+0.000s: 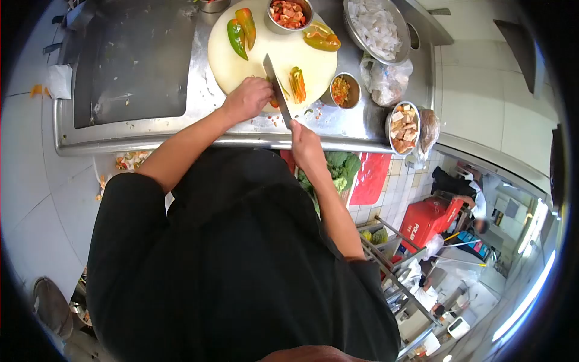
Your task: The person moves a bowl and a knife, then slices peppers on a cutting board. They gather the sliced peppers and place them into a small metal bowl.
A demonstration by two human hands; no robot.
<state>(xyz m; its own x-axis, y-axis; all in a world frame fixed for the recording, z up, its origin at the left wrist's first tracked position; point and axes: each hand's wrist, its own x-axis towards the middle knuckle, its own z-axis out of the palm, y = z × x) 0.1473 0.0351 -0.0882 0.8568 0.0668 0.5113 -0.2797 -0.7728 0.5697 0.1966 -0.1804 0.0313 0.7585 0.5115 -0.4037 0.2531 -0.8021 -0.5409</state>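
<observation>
My right hand (306,143) is wrapped round the handle of a kitchen knife (278,90), whose blade points away from me over the round cutting board (226,75). Left of the blade, my left hand (248,99) has its fingers curled down on a piece of bell pepper (274,102), mostly hidden under them. Sliced pepper strips (297,85) lie just right of the knife. Farther back on the board are green and orange pepper pieces (237,39), another pepper piece (321,37) and a metal bowl of chopped red pieces (288,14).
To the right stand a small cup of diced pepper (341,90), an oval bowl of cubed food (403,127), plastic bags (389,81) and a large bowl of whitish pieces (375,30). A sink basin (132,66) lies left. Broccoli (341,166) sits below the counter edge. People are at far right.
</observation>
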